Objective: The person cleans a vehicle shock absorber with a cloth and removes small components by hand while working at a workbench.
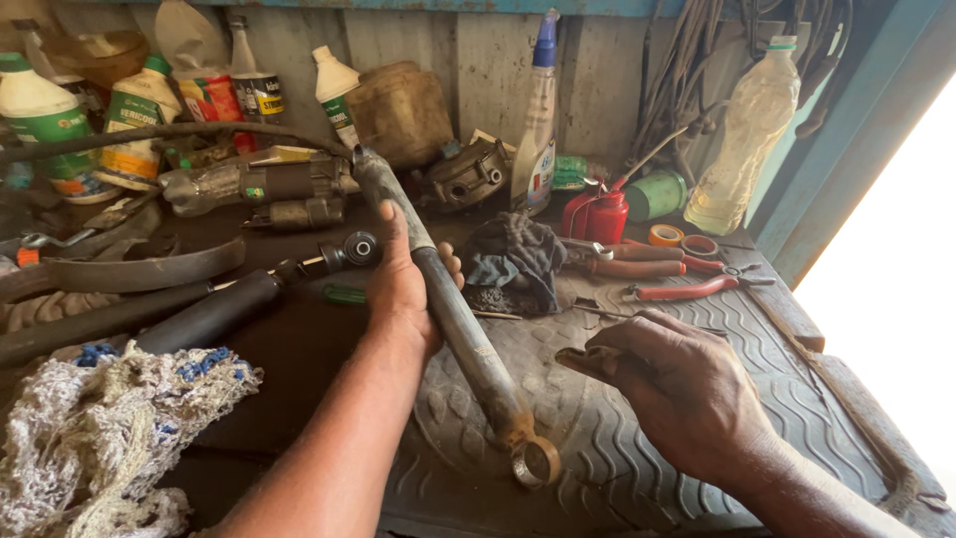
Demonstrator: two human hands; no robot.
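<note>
Shock absorber (453, 309) gripped by left hand (398, 289); green-labelled white bottles (40, 115) behind.

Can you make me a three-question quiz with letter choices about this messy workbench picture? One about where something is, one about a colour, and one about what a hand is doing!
1. Where does the dark rag lie?
A. right of the long grey shock absorber
B. on the white netting
C. in the right hand

2. What colour are the pliers' handles?
A. blue
B. red
C. green

3. What is the left hand doing?
A. lying flat and empty
B. gripping the shock absorber
C. holding a bottle

Answers: 1 A, the rag sits beside the tube's right side. 2 B, they show red. 3 B, fingers wrap the tube.
</note>
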